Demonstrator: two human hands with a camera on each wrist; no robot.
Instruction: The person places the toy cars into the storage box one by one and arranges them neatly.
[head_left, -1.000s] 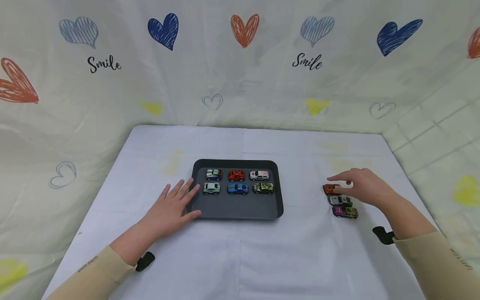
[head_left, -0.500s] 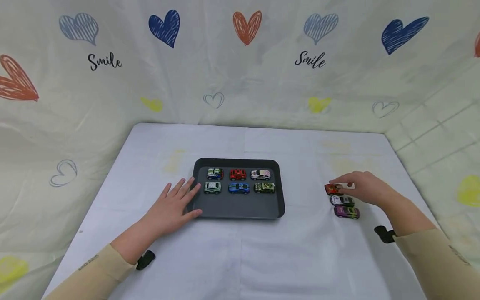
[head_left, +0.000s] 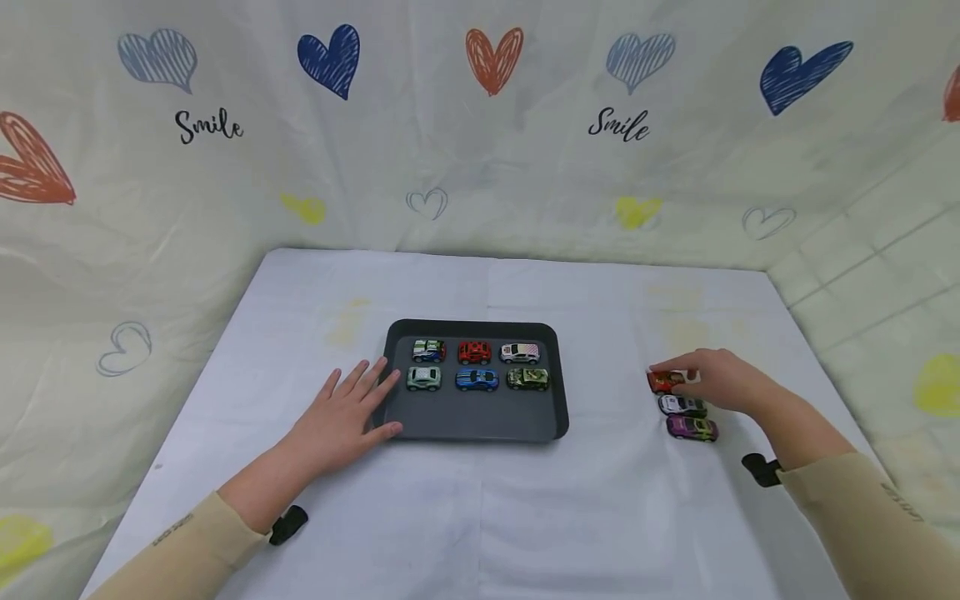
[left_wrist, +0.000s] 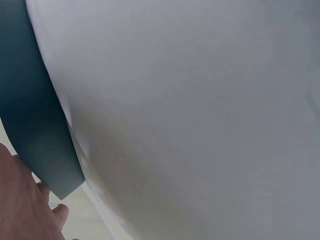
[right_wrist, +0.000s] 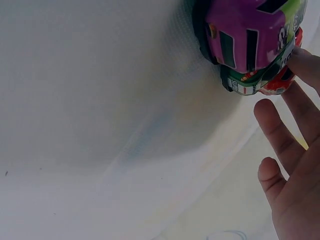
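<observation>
Orange-red car [head_left: 662, 382] partly behind fingers [head_left: 692, 390]

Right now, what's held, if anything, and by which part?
The right hand pinches the red car on the cloth, apparently across its sides; contacts are partly hidden. The left hand grips nothing, spread at the edge of the tray.

"Smile" [head_left: 209, 126] stands twice on the pale backdrop [head_left: 420, 150]

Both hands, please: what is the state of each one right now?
Left hand: open, fingers spread at the left edge of the gray tray.
Right hand: pinching the red toy car outside the tray.
</observation>
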